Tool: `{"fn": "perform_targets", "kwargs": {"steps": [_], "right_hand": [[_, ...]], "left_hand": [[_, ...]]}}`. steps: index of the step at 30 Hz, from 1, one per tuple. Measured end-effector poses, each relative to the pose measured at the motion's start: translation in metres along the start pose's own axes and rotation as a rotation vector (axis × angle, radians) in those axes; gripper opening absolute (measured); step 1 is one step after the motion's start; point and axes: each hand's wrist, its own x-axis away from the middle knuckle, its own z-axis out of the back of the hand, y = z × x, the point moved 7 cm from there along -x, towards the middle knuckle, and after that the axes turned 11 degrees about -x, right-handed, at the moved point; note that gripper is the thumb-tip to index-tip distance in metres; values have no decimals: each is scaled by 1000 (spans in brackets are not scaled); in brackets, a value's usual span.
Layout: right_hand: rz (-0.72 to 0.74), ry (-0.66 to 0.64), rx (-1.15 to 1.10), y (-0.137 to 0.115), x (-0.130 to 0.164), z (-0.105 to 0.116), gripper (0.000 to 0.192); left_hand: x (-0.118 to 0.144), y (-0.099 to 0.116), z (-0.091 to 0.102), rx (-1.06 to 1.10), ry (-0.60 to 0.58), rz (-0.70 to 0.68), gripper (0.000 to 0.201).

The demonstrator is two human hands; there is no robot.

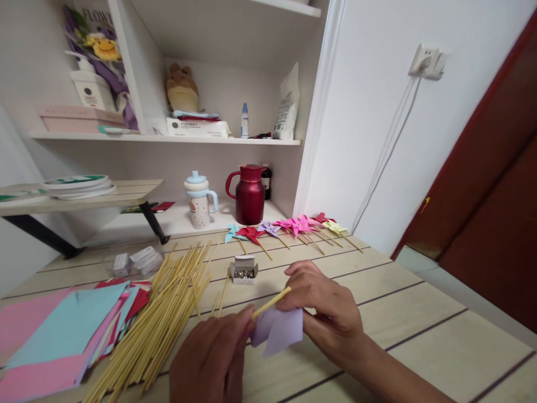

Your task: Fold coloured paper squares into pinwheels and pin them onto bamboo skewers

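Left hand (pixel 213 350) grips stick (pixel 269 303); right hand (pixel 329 302), lilac paper (pixel 287 333); striped table (pixel 413 330); white shelves (pixel 260 142) behind.

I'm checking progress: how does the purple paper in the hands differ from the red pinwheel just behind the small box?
The purple paper is pale, the red pinwheel vivid. The purple paper is held between left hand and right hand; the red pinwheel lies on the table. Fingers partly hide the purple paper, while the red pinwheel's points show spread. Each has a stick against it.

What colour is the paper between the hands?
The paper is pale purple, best seen in the head view.
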Motion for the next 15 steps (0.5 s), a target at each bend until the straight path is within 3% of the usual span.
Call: {"fn": "perform_targets", "kwargs": {"steps": [15], "right_hand": [[-10, 10, -22, -1, 0, 1, 14]], "left_hand": [[-10, 8, 11, -65, 102, -97, 22]]}}
